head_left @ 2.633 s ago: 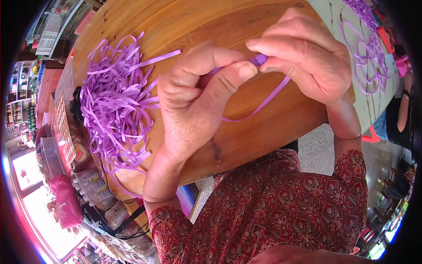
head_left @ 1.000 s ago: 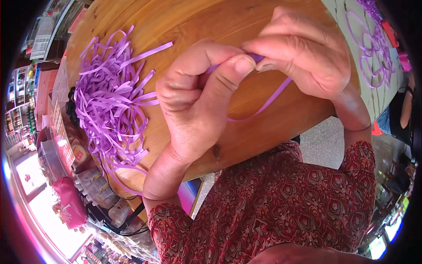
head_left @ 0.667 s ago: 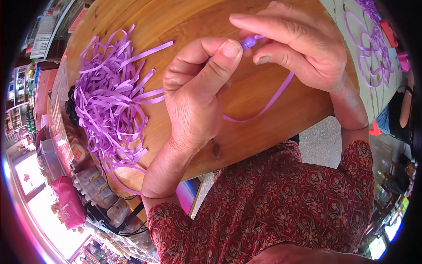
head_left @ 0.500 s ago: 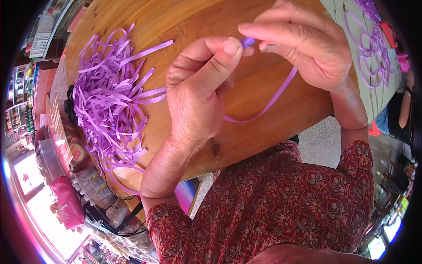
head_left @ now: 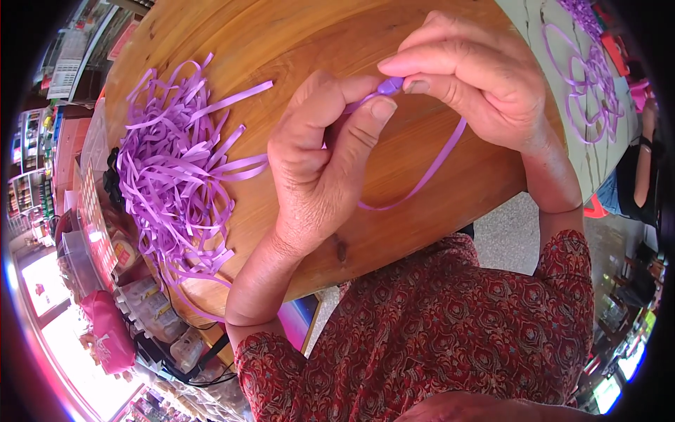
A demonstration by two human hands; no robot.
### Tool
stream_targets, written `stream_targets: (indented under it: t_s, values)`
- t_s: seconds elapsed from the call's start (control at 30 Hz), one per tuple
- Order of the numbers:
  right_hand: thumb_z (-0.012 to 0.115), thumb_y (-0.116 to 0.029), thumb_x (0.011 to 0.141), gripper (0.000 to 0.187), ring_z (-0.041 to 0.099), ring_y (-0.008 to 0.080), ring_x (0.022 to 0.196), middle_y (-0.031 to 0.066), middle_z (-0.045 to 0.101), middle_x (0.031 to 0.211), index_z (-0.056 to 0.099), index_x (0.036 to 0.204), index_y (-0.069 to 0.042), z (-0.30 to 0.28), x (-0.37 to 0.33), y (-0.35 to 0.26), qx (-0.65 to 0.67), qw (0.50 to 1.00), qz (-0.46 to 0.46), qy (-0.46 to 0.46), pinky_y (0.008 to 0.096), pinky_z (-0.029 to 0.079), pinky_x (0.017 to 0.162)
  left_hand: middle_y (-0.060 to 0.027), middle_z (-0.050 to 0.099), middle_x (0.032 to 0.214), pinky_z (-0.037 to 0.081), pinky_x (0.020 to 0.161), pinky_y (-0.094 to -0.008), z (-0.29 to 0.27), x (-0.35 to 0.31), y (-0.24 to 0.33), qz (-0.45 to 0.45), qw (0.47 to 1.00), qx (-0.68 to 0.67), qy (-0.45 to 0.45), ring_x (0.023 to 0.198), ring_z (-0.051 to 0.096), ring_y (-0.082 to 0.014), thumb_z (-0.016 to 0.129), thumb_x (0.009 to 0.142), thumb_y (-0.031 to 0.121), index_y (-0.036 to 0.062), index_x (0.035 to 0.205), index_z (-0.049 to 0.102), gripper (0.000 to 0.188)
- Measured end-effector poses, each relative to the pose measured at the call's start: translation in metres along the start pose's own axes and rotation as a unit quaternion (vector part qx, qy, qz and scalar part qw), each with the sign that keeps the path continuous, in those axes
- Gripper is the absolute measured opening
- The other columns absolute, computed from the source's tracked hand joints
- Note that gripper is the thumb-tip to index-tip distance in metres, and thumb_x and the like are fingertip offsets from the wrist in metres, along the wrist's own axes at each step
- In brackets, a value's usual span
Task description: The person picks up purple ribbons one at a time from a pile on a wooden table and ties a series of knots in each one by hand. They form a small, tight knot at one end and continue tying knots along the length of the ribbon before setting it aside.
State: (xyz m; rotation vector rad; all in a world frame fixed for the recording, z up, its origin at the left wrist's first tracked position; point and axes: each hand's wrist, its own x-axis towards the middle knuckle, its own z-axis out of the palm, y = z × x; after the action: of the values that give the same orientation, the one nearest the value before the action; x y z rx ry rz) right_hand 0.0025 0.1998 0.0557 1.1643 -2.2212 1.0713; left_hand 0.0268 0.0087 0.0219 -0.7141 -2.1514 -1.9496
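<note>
Both hands are meeting at the purple bead

The right hand point(head_left: 472, 83) is bringing its forefinger and thumb in around the far end of the bead point(head_left: 390, 86), where half a second ago its fingertips were standing a little apart from it. The left hand point(head_left: 315, 165) is pinching the near end between thumb and forefinger, its thumb now lying lower, so more of the bead is showing. Whether the right fingertips are truly gripping or only touching, I cannot tell; they are partly closing, not clenching.

The bead is hanging above the wooden table point(head_left: 302, 39), between the two hands. It may be a knot of folded ribbon; it is too small to tell. The change is putting both hands to work on this one small piece, apparently mid-adjustment.

A strand point(head_left: 444, 156) is looping below, passing behind both hands. At left, the heap point(head_left: 179, 176) is lying on the wood, seemingly unchanged, its loose ends reaching toward the left hand.
</note>
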Motion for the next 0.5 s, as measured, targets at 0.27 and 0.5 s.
stream_targets:
  t_s: [0.27,0.5]
  values:
    - [0.068,-0.007,0.071,0.026,0.057,0.021,0.071,0.0065,0.058,0.082,0.064,0.096,-0.003,0.003,-0.014,0.01,-0.036,0.996,-0.08,0.029,0.0298,0.048,0.059,-0.0041,0.046,0.07,0.034,0.056,-0.0245,0.001,0.002,0.011,0.002,0.996,0.073,-0.05,0.063,0.043,-0.0127,0.061,0.083,0.004,-0.0015,0.091,0.06,0.01]
    - [0.061,-0.011,0.076,0.011,0.054,0.0241,0.072,0.0073,0.051,0.075,0.057,0.08,-0.003,0.011,-0.016,0.009,0.009,0.99,-0.13,0.053,0.035,0.044,0.062,0.0071,0.037,0.069,0.021,0.054,-0.0198,0.002,-0.006,0.014,-0.038,0.996,0.081,-0.025,0.063,0.029,-0.0028,0.047,0.093,0.017,0.0021,0.092,0.059,0.019]
